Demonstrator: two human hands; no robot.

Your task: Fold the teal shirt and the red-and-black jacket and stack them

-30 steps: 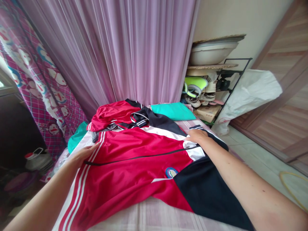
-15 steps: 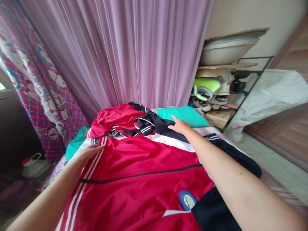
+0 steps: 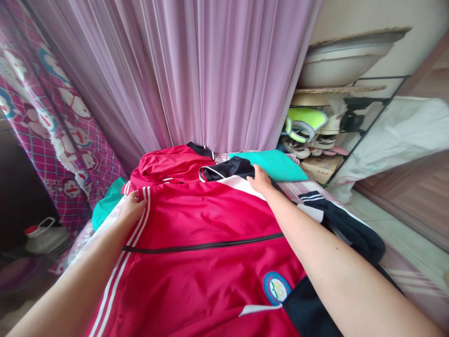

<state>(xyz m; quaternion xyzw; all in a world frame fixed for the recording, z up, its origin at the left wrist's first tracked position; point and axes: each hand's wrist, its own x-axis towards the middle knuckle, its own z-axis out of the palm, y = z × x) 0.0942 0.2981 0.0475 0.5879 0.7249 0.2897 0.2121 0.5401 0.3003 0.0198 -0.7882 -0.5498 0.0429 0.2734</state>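
Observation:
A red jacket [image 3: 210,215] with black shoulders, white striped trim and a dark zip lies spread out before me. A round blue-rimmed badge [image 3: 277,288] sits on its near front. My left hand [image 3: 133,207] is closed on the jacket's striped hem at the far left corner. At the shoulder, my right hand [image 3: 260,180] grips the jacket where its black and white panels meet; some fingertips are hidden. The black sleeve [image 3: 345,227] with white stripes trails to the right, partly behind my forearm.
Another red garment [image 3: 168,164] lies crumpled behind the jacket. Beside it is a turquoise cloth bundle [image 3: 280,166]. A purple curtain [image 3: 224,79] hangs behind the bed. On the right, a rack holds shoes [image 3: 298,149] and a large basin [image 3: 347,65].
My right hand has come down from stretched fingers to a grip on the jacket's shoulder. The far edge now looks straighter and covers more of the garment behind. The view has shifted slightly.

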